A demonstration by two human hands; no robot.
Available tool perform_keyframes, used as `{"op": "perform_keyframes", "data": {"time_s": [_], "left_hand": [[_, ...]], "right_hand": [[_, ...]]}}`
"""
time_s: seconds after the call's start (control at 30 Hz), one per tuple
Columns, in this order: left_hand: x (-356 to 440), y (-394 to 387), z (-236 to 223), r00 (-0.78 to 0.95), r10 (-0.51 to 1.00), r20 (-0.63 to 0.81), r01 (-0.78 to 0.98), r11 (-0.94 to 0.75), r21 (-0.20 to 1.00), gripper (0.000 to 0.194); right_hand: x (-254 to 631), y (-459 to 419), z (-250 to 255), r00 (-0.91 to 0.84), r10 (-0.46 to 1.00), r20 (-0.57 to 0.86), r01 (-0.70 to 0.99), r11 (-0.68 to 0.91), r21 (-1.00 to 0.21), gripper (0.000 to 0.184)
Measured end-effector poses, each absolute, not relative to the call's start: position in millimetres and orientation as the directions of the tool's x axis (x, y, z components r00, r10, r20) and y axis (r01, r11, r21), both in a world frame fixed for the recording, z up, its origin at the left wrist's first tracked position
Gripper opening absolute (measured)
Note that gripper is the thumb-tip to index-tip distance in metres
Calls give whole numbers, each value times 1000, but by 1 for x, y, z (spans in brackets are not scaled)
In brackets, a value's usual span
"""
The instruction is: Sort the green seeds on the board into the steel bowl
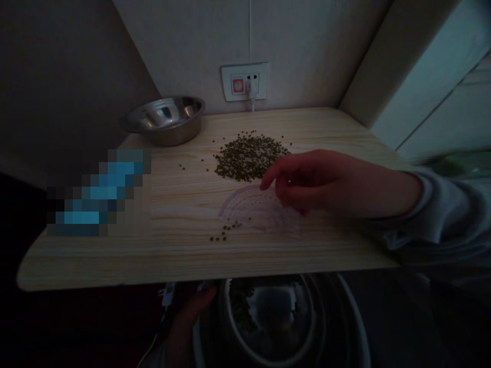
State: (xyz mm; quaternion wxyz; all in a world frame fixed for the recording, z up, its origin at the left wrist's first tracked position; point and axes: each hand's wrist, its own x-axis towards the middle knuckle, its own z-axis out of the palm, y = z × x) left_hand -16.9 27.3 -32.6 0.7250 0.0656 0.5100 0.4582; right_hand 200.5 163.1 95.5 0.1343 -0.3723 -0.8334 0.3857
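Note:
A loose pile of small dark green beans [247, 156] lies on the wooden tabletop. In front of it is a clear semicircular protractor [253, 209], with a few stray beans around and under its left end. My right hand [314, 181] reaches in from the right, over the protractor's right part. Its fingers are loosely bent and apart; the index fingertip is at the curved edge, and whether it touches is unclear. Below the table's front edge, my left hand [187, 322] is at the left rim of a shiny metal basin [268, 317], dim and partly hidden, thumb over the rim.
A steel bowl [169, 120] stands at the table's back left corner. A blurred-out blue object [111, 186] lies on the left side. A white plug sits in the wall socket [244, 82] behind the table. Near the left hand hangs a cable with a small lit connector [168, 295].

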Motion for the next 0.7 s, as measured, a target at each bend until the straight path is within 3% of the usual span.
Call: {"op": "perform_keyframes", "data": {"time_s": [0.07, 0.33, 0.7], "left_hand": [[-21, 29, -37, 69, 732, -678, -592, 577, 562, 7], [-31, 37, -29, -70, 865, -497, -683, 321, 656, 13], [-14, 40, -15, -11, 915, -404, -697, 283, 659, 26]], "right_hand": [[194, 160, 93, -675, 736, -50, 523, 430, -736, 24], [183, 152, 89, -623, 780, -52, 584, 420, -694, 21], [182, 150, 90, -628, 775, -64, 610, 440, -659, 20]]}}
